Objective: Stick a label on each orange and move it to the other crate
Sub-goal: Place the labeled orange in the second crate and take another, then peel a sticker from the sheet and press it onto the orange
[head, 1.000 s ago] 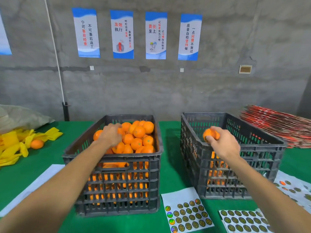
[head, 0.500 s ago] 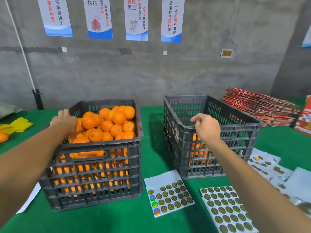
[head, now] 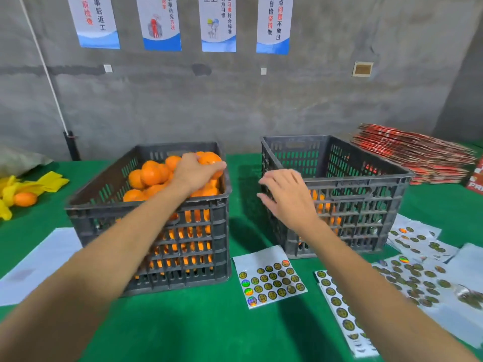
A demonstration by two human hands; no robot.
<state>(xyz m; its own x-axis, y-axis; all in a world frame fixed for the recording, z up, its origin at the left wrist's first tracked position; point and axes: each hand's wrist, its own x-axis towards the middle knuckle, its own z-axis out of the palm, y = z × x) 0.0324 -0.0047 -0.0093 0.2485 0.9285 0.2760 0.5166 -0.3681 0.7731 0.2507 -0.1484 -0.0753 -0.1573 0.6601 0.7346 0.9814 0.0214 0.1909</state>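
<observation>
Oranges [head: 150, 176] heaped high in the left crate [head: 156, 220], on a green desk [head: 209, 333]. Left hand [head: 194, 173] reaching into that crate near its far right corner, fingers curled over the top of one orange [head: 209, 158] at the peak of the heap, gripping it. Right hand [head: 285, 197] hovering empty over the near left corner of the right crate [head: 366, 194], fingers spread and loosely bent, touching nothing that can be made out. A few oranges visible low through the slatted wall of the right crate, well below its rim. Label sheet [head: 270, 279] lying flat on the desk between the two crates, just in front, with rows of round shiny stickers. More label sheets [head: 418, 278] scattered to the right, partly under the right forearm. Lone orange [head: 24, 199] at the far left among yellow wrappers [head: 49, 178]. White paper [head: 39, 262] beside the left crate. Stack of red flattened cartons [head: 415, 152] behind the right crate. Blue-and-white posters [head: 162, 22] on the grey wall.
</observation>
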